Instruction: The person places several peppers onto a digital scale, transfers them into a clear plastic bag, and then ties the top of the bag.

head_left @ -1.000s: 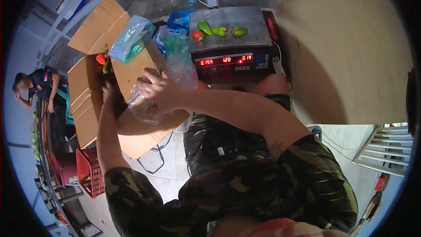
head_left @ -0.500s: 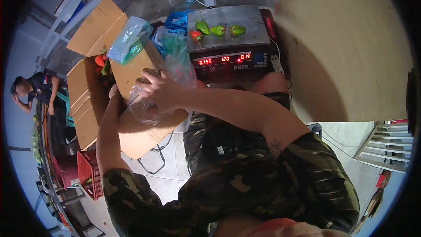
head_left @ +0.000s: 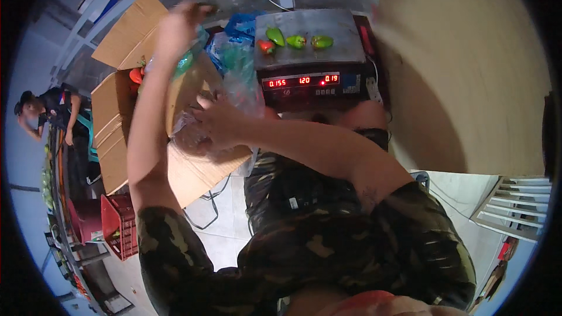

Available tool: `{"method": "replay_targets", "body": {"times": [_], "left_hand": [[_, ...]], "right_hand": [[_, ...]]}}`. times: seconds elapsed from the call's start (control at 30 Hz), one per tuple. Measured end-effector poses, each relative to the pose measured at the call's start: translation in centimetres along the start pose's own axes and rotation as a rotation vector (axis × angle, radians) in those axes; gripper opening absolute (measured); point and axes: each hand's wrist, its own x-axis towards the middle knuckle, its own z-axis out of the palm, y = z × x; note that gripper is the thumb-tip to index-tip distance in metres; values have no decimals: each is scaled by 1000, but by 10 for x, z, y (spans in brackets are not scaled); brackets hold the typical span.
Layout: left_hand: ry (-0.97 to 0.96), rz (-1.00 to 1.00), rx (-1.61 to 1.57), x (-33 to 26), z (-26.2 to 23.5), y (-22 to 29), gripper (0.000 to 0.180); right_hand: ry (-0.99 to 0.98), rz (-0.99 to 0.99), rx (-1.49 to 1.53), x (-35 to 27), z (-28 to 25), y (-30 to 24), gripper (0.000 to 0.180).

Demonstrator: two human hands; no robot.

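Observation:
My left hand (head_left: 178, 23) is raised over the far flap of a cardboard box (head_left: 111, 134), smeared by motion. A small dark shape shows at its fingertips; I cannot make out whether it is held. My right hand (head_left: 219, 123) grips a crumpled clear plastic bag (head_left: 190, 134) against the box's near flaps. Red peppers (head_left: 136, 75) show inside the box. Across from me, a red pepper (head_left: 266, 47) and three green peppers (head_left: 297, 41) lie on the metal plate of a digital scale (head_left: 345, 58), its red display lit.
Blue and clear plastic bags (head_left: 237, 58) are heaped between box and scale. A wooden board (head_left: 451, 70) stands at the right. A red crate (head_left: 120, 228) sits on the floor at lower left. Another person (head_left: 52, 111) sits at the far left.
My left hand has come up out of the box and moved to above its far side. My right hand stays on the clear bag.

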Motion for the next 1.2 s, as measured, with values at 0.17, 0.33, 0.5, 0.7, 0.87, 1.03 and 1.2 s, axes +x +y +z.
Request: {"method": "replay_targets", "body": {"times": [0.17, 0.33, 0.5, 0.7, 0.87, 1.03, 1.2], "left_hand": [[-232, 521, 85, 17, 128, 39, 16], [-361, 415, 143, 37, 199, 65, 17], [-533, 122, 76, 34, 223, 83, 19], [-582, 52, 32, 48, 205, 75, 21], [-624, -70, -246, 50, 143, 71, 51], [-591, -221, -385, 18, 72, 79, 69], [-543, -361, -537, -19, 35, 35, 70]], "right_hand": [[51, 2, 40, -2, 8, 0, 57], [332, -21, 183, 19, 69, 18, 43], [208, -184, -367, 18, 60, 26, 45], [341, -64, 608, 11, 52, 17, 40], [382, 11, 223, -6, 27, 4, 31], [270, -122, 120, -16, 3, 20, 24], [493, 135, 503, -25, -36, 59, 24]]}}
